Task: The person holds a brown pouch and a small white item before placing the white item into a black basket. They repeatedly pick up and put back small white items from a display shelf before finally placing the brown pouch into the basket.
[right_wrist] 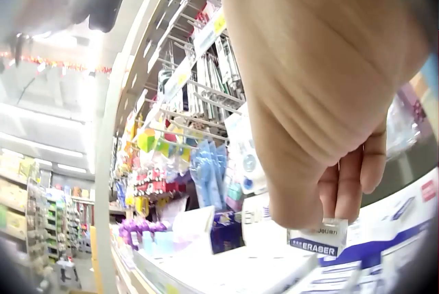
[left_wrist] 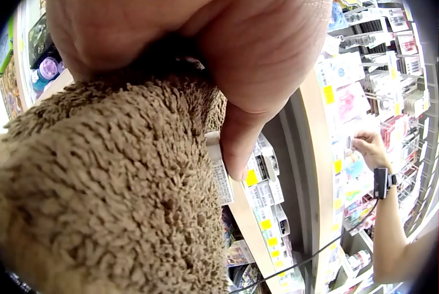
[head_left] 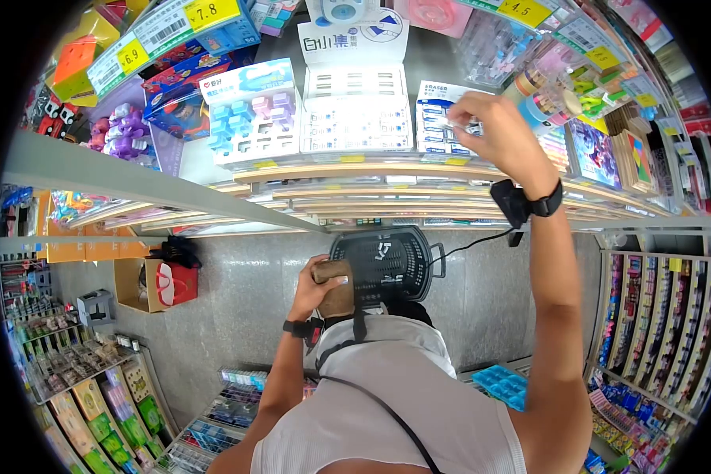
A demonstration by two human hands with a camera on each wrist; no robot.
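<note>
My right hand (head_left: 494, 134) is over the blue-and-white eraser box (head_left: 434, 118) on the shelf. In the right wrist view, the fingers and thumb of that hand (right_wrist: 329, 102) pinch a small white and dark blue eraser (right_wrist: 317, 240) above other erasers in the box. Low in front of my body, my left hand (head_left: 312, 288) grips a brown fuzzy item (head_left: 338, 296). The left wrist view shows the thumb and palm of this hand (left_wrist: 206, 26) against the brown pile fabric (left_wrist: 130, 177); its other fingers are mostly hidden there.
A white display box (head_left: 355, 118) and a box of blue and purple items (head_left: 249, 118) stand left of the erasers. Colourful tape rolls (head_left: 545, 107) are to the right. Below the shelf edge (head_left: 332, 171) sits a black basket (head_left: 383, 265). A grey post (head_left: 166, 186) crosses at left.
</note>
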